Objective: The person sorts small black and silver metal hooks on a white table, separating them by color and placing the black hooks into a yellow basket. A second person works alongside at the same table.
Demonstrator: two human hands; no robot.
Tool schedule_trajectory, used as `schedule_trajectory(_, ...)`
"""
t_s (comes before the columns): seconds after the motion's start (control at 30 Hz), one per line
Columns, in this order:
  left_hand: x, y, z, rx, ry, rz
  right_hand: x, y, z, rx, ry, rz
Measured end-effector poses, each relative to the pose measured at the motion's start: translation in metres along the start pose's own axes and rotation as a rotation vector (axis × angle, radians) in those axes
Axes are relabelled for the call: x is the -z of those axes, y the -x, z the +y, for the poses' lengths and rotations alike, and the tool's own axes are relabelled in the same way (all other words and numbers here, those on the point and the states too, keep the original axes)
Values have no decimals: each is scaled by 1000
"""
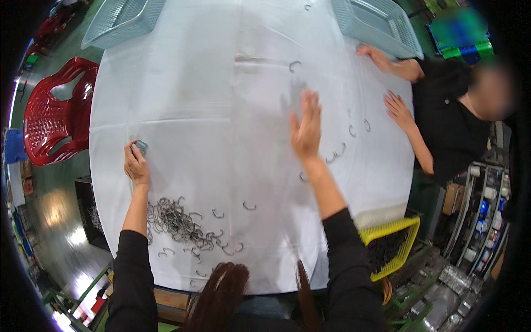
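My left hand point(136, 165) rests on the left part of the white-covered table, its fingers closed round a small teal, shiny object point(141, 145) whose kind I cannot make out. Out over the middle right of the table reaches my right hand point(307, 128), fingers stretched out and nothing in it. A heap of small curved grey metal hooks point(177, 218) lies near the table's front left, below my left hand. Single hooks are scattered to the right of the heap, and several more, such as one hook point(295, 66), lie beyond and beside my right hand.
Light blue plastic baskets stand at the far left point(124, 25) and far right point(381, 25) edges. A co-worker's hands point(399, 110) rest at the right edge. A yellow basket point(409, 243) with dark contents sits at the near right; red chairs point(61, 110) stand left.
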State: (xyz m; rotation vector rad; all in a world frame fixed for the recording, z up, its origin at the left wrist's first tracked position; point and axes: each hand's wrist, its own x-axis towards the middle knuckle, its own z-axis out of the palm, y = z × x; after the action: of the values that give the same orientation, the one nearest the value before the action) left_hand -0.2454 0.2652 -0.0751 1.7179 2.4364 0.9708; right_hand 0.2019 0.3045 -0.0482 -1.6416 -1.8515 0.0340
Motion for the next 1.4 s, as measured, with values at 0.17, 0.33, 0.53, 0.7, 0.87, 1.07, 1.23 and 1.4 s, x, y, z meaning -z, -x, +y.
schedule_trajectory(0.17,6,0,11,3,-24,-36,-87,-193,95,-2,318,-41)
schedule_trajectory(0.33,7,0,16,68,26,-65,-142,-310,149,-126,319,-91)
schedule_trajectory(0.53,10,-2,19,86,2,-93,-135,-318,172,259,365,-283)
schedule_trajectory(0.7,9,-1,17,99,24,-94,-64,-151,97,326,-74,-317)
schedule_trajectory(0.87,6,0,10,66,-24,-102,37,-23,80,230,25,-527)
schedule_trajectory(1.07,2,-1,5,24,-24,-50,98,7,157,-254,164,-120)
schedule_trajectory(1.23,0,-2,2,22,-86,-32,30,74,34,47,57,-321)
schedule_trajectory(1.4,0,-3,1,57,41,-21,-6,145,-144,192,-194,-535)
